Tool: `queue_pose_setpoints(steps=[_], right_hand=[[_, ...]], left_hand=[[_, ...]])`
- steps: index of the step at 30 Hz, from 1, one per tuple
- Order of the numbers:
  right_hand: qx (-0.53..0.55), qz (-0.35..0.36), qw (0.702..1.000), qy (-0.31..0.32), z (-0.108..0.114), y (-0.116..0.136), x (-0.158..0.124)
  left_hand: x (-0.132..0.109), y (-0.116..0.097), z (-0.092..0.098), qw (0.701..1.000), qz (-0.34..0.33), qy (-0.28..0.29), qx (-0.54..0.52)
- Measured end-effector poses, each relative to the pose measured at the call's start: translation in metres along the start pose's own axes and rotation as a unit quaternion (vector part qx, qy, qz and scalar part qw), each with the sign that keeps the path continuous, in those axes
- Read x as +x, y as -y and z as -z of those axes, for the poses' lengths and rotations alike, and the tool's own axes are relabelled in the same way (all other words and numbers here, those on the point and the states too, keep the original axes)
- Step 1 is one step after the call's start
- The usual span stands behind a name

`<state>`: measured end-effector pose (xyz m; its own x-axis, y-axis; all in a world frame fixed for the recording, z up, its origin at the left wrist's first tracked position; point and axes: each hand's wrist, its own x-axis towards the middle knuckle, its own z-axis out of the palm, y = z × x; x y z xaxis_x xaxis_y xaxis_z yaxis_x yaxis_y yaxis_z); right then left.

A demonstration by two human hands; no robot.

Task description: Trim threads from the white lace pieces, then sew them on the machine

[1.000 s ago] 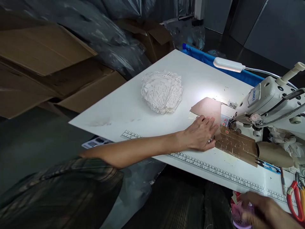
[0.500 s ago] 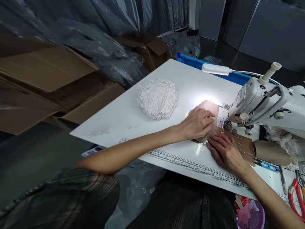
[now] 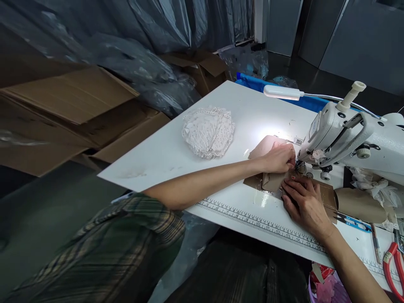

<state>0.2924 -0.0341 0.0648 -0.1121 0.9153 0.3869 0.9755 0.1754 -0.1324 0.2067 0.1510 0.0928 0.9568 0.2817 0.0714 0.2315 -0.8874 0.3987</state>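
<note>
My left hand (image 3: 280,159) is closed beside the needle of a white sewing machine (image 3: 331,130), its fingertips bunched together under the machine's head. Whatever is in that pinch is hidden. Beneath the wrist lies a beige piece of fabric (image 3: 264,145), looking pinkish in the lamp light, with a folded tan part (image 3: 272,182) toward me. My right hand (image 3: 304,204) rests palm down with its fingers stretched out, just in front of the needle. It presses on a brown sheet (image 3: 325,194) that lies on the machine bed.
A round stack of white lace (image 3: 208,132) sits on the white table (image 3: 151,158). A lamp (image 3: 282,91) shines from behind. At the right lie blue snips (image 3: 355,223), red-handled pliers (image 3: 391,263) and a brown roll (image 3: 360,204). Cardboard boxes (image 3: 72,94) stand at the left.
My left hand has slid right, off the beige fabric's middle to the needle, and its fingers have bunched. The right hand stays nearly in place. The view has shifted slightly.
</note>
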Motion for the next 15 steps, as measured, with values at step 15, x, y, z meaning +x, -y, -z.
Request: queue_pose_setpoints(steps=[15], right_hand=[[-0.099,-0.05,0.994,0.012,-0.003,0.006,0.002]], left_hand=[[-0.004,-0.003,-0.007,0.997,-0.029,0.001,0.067]])
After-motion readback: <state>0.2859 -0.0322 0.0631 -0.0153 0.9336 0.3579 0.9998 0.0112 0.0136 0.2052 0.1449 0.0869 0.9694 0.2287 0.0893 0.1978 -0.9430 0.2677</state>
